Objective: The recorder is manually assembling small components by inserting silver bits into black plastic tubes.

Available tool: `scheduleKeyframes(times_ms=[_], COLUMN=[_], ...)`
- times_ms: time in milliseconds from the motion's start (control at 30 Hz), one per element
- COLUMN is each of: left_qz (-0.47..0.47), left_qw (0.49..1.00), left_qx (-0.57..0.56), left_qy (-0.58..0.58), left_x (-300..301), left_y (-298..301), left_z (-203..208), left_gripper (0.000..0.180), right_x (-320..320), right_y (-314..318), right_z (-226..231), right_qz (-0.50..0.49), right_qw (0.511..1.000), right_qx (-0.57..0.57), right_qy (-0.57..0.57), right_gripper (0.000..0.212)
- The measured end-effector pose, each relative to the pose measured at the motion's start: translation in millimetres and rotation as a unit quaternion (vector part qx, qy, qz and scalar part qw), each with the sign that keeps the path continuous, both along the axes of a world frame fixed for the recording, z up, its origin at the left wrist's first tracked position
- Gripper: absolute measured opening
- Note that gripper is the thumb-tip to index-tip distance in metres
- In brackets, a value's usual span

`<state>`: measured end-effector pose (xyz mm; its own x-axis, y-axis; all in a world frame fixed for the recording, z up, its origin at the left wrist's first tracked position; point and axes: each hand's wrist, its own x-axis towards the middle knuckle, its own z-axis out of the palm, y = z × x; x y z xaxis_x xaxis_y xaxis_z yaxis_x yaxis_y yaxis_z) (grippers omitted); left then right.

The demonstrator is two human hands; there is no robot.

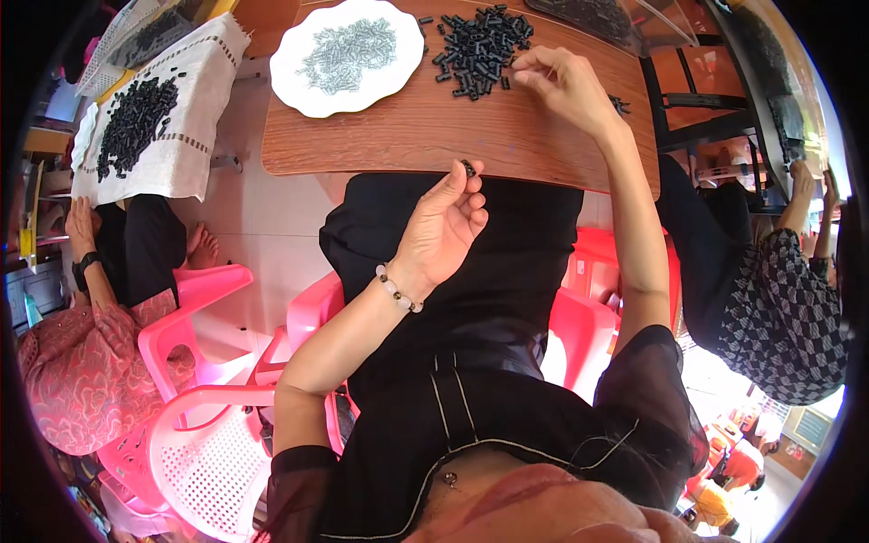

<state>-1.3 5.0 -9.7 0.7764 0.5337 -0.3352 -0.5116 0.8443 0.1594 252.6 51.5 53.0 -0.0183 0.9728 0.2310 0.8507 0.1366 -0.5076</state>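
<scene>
A: Grip, left hand point(442, 226)?

B: Clamped, thumb and forefinger together, on one small dark piece point(468, 169). Shown at the near edge of the brown table point(362, 147), by the black-clad lap point(507, 244). Remaining fingers loosely curled.

A: Grip, right hand point(563, 83)?

B: Poised over the table, at the right margin of the heap of black pieces point(480, 50). Thumb and forefinger near each other. Cannot tell whether bare or pinching a piece.

A: Likely faults, with causes?

B: Listed, as judgement. One: dropping the small dark piece into the lap or onto the floor point(272, 217), through a fingertip hold so close to the edge. Two: scattering the heap of black pieces, through a careless knuckle; loose, with no tray beneath. Three: straying of black among clear pieces point(351, 54), owing to the scalloped white plate point(398, 83) standing just left, low-rimmed by appearance. Four: overlooking the few strays point(620, 105), to the right of the right hand and apart from the heap.

A: Brands, labels, writing?

B: None legible on pieces, plate or table. On the red chair point(597, 242), near right: one small pale mark point(580, 267), possibly a label; too small to read.
</scene>
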Motion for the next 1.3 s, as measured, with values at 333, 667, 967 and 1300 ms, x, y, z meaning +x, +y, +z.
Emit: scheduleKeyframes(times_ms=[333,667,967,1300], left_qz=[0.005,-0.002,-0.007,0.044], left_qw=[0.999,0.999,0.999,0.996], left_qx=[-0.004,-0.039,-0.044,0.048], left_qy=[0.031,0.02,0.016,0.062], left_x=[-0.5,-0.8,-0.9,-4.0], left_y=[-0.1,2.0,1.4,-0.8], left_z=[2.6,-2.1,-2.0,6.3], left_gripper=[0.03,0.024,0.025,0.03], right_x=[57.3,53.0,47.0,-50.9], right_y=[35.4,47.4,47.6,-28.2], right_z=[-30.2,-35.4,-36.2,-10.1], right_qz=[-0.07,-0.069,-0.045,0.025], right_qw=[0.992,0.996,0.993,0.867], right_qx=[0.1,0.058,0.097,-0.066], right_qy=[-0.042,-0.026,0.039,0.493], right_gripper=[0.016,0.015,0.014,0.016])
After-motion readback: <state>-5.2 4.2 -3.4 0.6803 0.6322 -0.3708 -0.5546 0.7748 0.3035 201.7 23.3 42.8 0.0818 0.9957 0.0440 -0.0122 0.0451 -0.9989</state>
